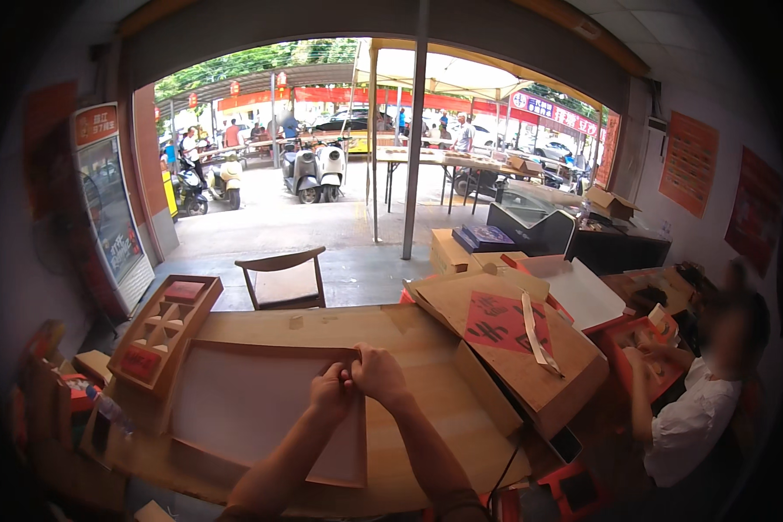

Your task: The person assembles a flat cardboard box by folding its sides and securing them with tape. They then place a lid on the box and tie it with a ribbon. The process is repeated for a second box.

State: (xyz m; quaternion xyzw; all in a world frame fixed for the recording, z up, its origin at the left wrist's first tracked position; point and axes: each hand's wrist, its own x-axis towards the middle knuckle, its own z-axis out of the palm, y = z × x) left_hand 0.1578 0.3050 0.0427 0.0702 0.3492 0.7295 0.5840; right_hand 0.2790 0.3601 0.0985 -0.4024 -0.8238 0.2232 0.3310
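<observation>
Brown tray rim (270, 346) meets both hands (379, 376), tabletop (441, 383) alongside.

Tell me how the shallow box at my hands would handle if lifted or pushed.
The shallow box looks like thin cardboard, so it would probably feel light for its size. Its broad, flat base may sag if lifted only by the far right corner, where your left hand and right hand are. Wide and low, it would likely slide rather than tip.
</observation>
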